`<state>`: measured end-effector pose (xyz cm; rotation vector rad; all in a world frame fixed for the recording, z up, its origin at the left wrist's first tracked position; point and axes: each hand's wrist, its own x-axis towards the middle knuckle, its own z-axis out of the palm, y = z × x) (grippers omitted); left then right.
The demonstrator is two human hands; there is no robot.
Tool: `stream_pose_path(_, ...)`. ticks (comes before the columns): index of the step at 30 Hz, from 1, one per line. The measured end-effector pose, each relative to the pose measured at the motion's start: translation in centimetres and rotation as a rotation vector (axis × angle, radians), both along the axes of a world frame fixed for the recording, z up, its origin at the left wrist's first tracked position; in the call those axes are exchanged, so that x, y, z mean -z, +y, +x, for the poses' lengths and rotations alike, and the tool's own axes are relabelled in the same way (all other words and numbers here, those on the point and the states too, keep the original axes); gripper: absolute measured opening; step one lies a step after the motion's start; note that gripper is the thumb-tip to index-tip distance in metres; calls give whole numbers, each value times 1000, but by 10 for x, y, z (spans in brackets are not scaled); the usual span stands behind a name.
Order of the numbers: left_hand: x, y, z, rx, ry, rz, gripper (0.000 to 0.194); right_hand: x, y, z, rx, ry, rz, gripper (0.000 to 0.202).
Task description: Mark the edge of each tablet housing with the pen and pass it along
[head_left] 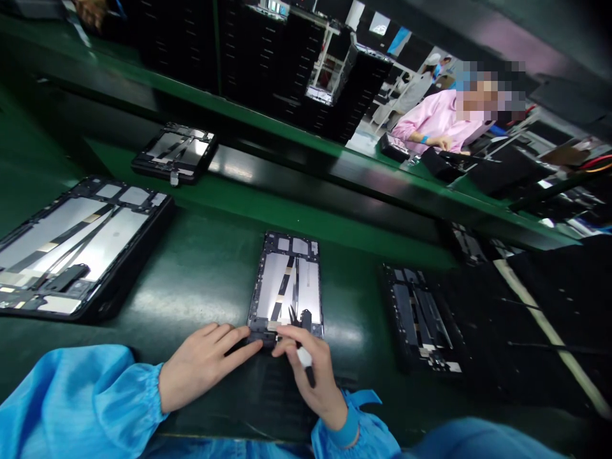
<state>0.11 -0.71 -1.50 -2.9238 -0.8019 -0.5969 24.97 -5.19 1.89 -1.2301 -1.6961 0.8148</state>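
On one opened tablet, the left hand rests extended fingers; the right hand grips one pair of tweezers.

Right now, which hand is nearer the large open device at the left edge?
Left. The left hand is to the right of the large device, apart from it, at the middle device; the right hand is farther right, holding tweezers.
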Motion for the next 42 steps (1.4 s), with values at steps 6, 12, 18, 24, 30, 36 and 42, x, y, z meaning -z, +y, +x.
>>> stream_pose_path(6, -5, 1, 5, -3, -42, -29, 41, 6, -19, 6, 60, 228, -223, 37)
stream_pose_path(12, -9, 1, 5, -7, -64, -27, 41, 9, -18, -1, 47, 95, -213, 16)
stream_pose_path(18, -8, 1, 7, -1, -108, -10, 41, 8, -16, 8, 84, 33, -188, 15)
stream_pose_path(24, -8, 2, 3, 9, -63, -20, 42, 14, -18, 20, 190, 139, -313, 16)
stream_pose_path(30, -10, 8, -1, 70, -161, 1, 37, 3, -15, 17, 244, 413, -461, 37)
stream_pose_path(36, -16, 0, -5, 87, -216, -116, 33, -3, -24, 4, 309, 570, -543, 48)
stream_pose_path(42, -12, -30, -10, 233, -157, -220, 26, 8, -40, -3, 291, 484, -592, 52)
